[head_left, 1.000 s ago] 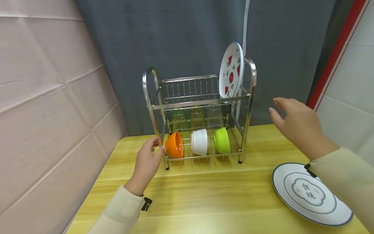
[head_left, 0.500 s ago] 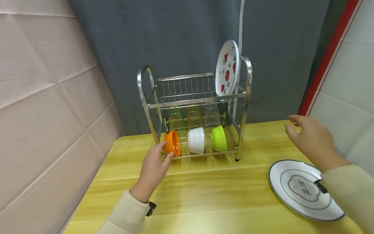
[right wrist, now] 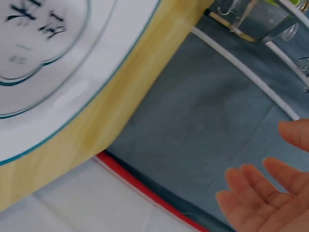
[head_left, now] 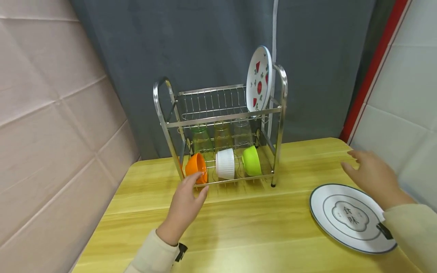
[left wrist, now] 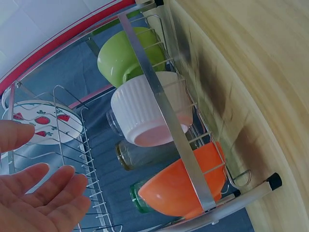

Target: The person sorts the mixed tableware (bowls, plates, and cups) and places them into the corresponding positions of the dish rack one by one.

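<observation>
My left hand (head_left: 186, 203) hovers in front of the orange bowl (head_left: 192, 165), fingers relaxed and thumb apart, holding nothing. In the left wrist view its fingers (left wrist: 58, 191) are loosely bent. On the right, my right hand (head_left: 373, 176) hangs in the air just beyond a white plate (head_left: 319, 201) with a dark rim and lettering, which lies flat on the table. Its palm (right wrist: 275, 205) shows bare in the right wrist view. A white ribbed bowl (head_left: 225, 163) and a green bowl (head_left: 251, 161) lie tipped on their sides on the rack's lower shelf.
The two-tier metal dish rack (head_left: 225, 118) stands toward the back of the wooden table (head_left: 252, 223). A plate with red fruit pattern (head_left: 257, 81) stands upright at its upper right. Three upturned glasses (head_left: 222, 134) sit behind the bowls. Covered walls flank both sides; a grey curtain (head_left: 211, 38) hangs behind.
My left hand has moved right and slightly down, from beside the orange bowl to in front of it. My right hand has lowered and drawn to the right. The view has shifted slightly.
</observation>
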A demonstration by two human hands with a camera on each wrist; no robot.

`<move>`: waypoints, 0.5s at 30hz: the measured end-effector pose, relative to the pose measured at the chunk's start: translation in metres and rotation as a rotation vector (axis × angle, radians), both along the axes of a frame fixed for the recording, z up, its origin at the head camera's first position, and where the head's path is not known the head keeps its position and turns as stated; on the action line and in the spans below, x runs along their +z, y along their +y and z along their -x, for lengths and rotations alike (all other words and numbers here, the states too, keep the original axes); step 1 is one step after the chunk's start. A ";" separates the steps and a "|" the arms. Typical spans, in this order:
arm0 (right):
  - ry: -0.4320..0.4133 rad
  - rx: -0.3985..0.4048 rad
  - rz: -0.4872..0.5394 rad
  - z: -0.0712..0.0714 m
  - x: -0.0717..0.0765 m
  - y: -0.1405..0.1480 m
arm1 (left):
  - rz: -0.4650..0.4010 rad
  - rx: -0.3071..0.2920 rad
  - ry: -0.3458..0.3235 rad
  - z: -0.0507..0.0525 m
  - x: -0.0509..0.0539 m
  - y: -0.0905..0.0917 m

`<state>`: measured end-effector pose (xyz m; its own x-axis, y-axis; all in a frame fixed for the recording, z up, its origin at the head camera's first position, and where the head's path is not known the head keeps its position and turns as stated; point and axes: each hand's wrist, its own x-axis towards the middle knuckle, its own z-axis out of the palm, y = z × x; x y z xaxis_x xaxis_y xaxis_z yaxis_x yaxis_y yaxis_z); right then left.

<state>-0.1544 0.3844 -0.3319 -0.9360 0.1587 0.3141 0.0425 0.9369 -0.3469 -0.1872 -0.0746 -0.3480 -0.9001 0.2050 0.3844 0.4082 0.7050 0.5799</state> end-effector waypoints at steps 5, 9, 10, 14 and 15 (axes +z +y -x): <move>-0.099 0.014 0.007 -0.001 -0.015 0.019 | 0.016 -0.009 0.001 -0.001 -0.008 0.002; -0.187 0.012 -0.003 -0.001 -0.024 0.032 | 0.027 -0.016 0.001 -0.002 -0.013 0.004; -0.206 0.015 -0.004 -0.001 -0.026 0.036 | 0.029 -0.020 0.001 -0.003 -0.014 0.004; -0.269 0.019 0.002 -0.001 -0.035 0.049 | 0.035 -0.024 -0.006 -0.003 -0.015 0.006; -0.283 0.023 0.007 0.000 -0.036 0.052 | 0.036 -0.024 -0.008 -0.003 -0.015 0.006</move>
